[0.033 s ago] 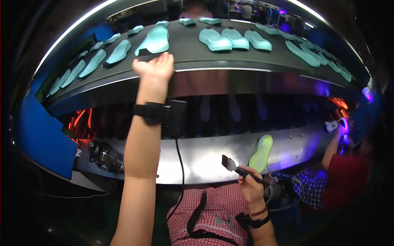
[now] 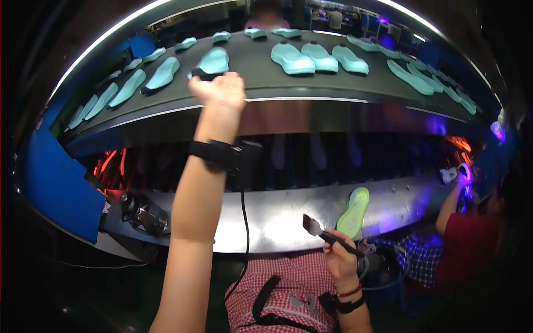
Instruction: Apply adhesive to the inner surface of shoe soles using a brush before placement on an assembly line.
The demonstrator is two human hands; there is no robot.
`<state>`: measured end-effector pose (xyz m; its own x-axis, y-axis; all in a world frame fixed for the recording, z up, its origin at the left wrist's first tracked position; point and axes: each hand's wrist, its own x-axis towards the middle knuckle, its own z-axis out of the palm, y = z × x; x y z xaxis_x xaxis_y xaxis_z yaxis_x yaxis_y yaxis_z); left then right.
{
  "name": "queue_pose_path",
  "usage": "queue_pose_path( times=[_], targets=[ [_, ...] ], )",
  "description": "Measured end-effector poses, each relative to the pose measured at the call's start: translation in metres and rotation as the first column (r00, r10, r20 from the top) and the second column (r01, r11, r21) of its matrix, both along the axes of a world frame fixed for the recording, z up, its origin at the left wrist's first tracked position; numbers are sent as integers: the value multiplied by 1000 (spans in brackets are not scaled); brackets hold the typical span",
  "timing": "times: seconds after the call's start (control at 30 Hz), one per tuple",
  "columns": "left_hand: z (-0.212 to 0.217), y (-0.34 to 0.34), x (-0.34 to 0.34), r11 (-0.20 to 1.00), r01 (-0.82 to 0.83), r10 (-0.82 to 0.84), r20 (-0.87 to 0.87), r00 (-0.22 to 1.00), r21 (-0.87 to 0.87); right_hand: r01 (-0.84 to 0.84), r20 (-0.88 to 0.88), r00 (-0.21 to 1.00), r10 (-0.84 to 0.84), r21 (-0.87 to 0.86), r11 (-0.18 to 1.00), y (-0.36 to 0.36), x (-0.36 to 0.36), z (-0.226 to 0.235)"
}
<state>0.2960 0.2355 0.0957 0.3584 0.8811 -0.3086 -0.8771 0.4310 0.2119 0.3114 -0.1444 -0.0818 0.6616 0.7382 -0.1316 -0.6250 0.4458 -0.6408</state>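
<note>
My left hand reaches up to the dark belt, palm up and fingers stretched. Its fingertips are at the near end of a teal shoe sole with a black end; whether they touch it cannot be told. Held low over my lap, my right hand is closed round the black handle of a flat brush, bristles pointing up and left. A yellow-green shoe sole rests on the metal bench, just beyond the right hand.
More teal soles line the belt on both sides. A dark bottle stands on the bench at left. A black cable hangs from my left wrist device. At right, another person's hand holds a purple-lit item.
My left hand has moved slightly right and down. The teal sole by it looks smaller and lies lower on the belt. My right hand has barely moved with the brush.
</note>
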Motion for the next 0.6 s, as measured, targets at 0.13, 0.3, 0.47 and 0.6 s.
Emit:
queue_pose_path(
  times=[0.13,0.3,0.47,0.6],
  targets=[
    [-24,-9,70,326,673,590,-699,404,664,64,-33,997,-65,-39,997,-20,10,-16],
    [-19,-37,102,298,857,856,-514,-45,421,113,-33,993,-115,-52,992,-34,16,-37],
    [-26,-29,96,178,777,882,-449,147,604,133,-53,989,-139,-95,987,-34,14,-37],
    [-28,-45,47,352,215,687,-407,601,911,159,-32,987,-160,-56,986,-45,20,-36]
  ],
)
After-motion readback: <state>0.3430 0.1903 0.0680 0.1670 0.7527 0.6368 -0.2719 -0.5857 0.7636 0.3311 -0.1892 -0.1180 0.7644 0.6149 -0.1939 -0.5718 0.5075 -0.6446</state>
